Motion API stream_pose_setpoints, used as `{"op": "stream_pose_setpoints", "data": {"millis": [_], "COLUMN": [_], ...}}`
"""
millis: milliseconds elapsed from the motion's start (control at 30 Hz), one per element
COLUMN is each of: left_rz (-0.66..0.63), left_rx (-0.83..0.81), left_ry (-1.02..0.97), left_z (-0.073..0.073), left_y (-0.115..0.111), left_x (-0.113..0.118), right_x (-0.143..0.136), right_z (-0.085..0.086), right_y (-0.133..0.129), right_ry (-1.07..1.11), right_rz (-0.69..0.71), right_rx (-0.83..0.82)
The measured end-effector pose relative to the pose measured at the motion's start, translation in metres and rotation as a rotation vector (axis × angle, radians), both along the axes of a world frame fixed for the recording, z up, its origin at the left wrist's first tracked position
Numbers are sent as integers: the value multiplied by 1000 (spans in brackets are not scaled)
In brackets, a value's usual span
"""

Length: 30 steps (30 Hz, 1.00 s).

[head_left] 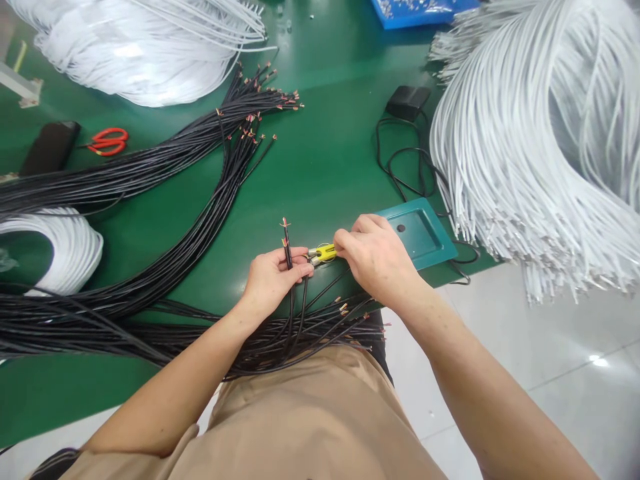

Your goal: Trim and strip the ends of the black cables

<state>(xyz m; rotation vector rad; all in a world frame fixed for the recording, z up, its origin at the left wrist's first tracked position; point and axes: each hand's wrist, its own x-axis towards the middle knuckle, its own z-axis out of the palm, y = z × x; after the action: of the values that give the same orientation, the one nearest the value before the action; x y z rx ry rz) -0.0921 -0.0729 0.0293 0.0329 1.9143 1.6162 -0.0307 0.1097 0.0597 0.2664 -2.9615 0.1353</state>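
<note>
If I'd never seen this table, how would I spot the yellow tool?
Start at the big green table and go toward its near edge, where the person's left hand pinches black cables. Just to the right, the right hand grips the small tool. Its bright yellow sets it apart from those dark cables and the teal tray close by.

Black cables point(288, 256) with reddish tips point(285, 242), yellow-handled tool point(327, 253), green counter point(330, 160), teal tray point(441, 248), red-handled scissors point(108, 143), white coils point(485, 140)
</note>
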Motion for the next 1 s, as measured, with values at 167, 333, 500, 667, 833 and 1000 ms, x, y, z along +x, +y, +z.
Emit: {"op": "stream_pose_setpoints", "data": {"millis": [167, 333, 500, 667, 833, 1000], "left_rz": [6, 18, 9, 28, 61, 65], "left_rx": [14, 21, 35, 30, 92, 140], "left_ry": [-21, -45, -64, -38, -7, -41], "left_z": [0, -1, -4, -5, -2, 2], "left_y": [2, 3, 1, -8, -16, -19], "left_x": [1, 3, 1, -2, -1, 0], "right_x": [0, 7, 12, 12, 6, -6], "right_z": [1, 4, -3, -7, 6, 12], "right_y": [-1, 4, 12, 12, -10, -37], "right_ry": [-15, 25, 122, 95, 151, 59], "right_rz": [1, -41, -385, -390, -266, -95], "right_rx": [1, -78, -3, -17, -214, -392]}}
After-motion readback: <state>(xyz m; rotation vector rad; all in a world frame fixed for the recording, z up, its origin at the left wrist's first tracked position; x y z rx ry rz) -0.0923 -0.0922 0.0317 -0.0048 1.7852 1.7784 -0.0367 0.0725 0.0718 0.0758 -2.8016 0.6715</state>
